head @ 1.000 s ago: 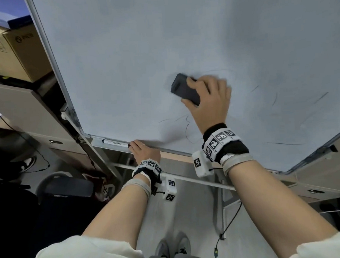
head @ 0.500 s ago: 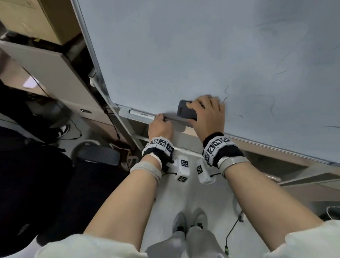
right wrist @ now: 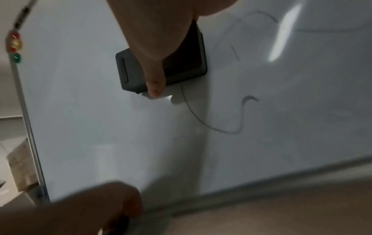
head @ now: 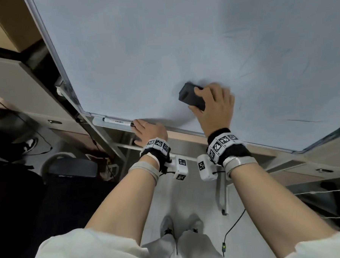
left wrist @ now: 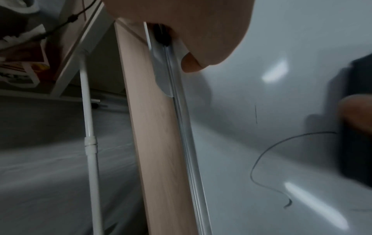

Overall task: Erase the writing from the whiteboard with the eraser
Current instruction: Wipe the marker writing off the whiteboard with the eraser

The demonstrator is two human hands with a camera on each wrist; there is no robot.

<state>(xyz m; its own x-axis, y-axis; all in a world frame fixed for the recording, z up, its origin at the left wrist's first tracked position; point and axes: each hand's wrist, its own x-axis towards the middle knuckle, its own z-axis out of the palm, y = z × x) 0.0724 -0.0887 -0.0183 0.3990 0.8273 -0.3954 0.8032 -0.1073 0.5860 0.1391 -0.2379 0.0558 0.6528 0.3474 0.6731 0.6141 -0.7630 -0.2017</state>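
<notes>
The whiteboard (head: 141, 51) fills the upper head view, smeared grey, with thin dark strokes (head: 302, 120) left on its right part. My right hand (head: 213, 105) grips the dark grey eraser (head: 190, 98) and presses it flat on the lower middle of the board. In the right wrist view my thumb lies across the eraser (right wrist: 128, 71), and a curved line (right wrist: 221, 128) runs below it. My left hand (head: 149, 132) holds the board's bottom tray (head: 98, 121), thumb beneath. In the left wrist view a fingertip (left wrist: 191, 63) rests on the rail.
A marker (head: 117, 121) lies in the tray just left of my left hand. Round magnets (right wrist: 15, 46) sit on the board's left frame. A cardboard box (head: 6, 25) and cabinets (head: 14, 77) stand to the left, with a chair (head: 69, 169) and cables (head: 229, 234) on the floor.
The right hand swept the eraser down to the board's bottom edge beside the left hand, then back up and to the right. The left hand stayed on the tray.
</notes>
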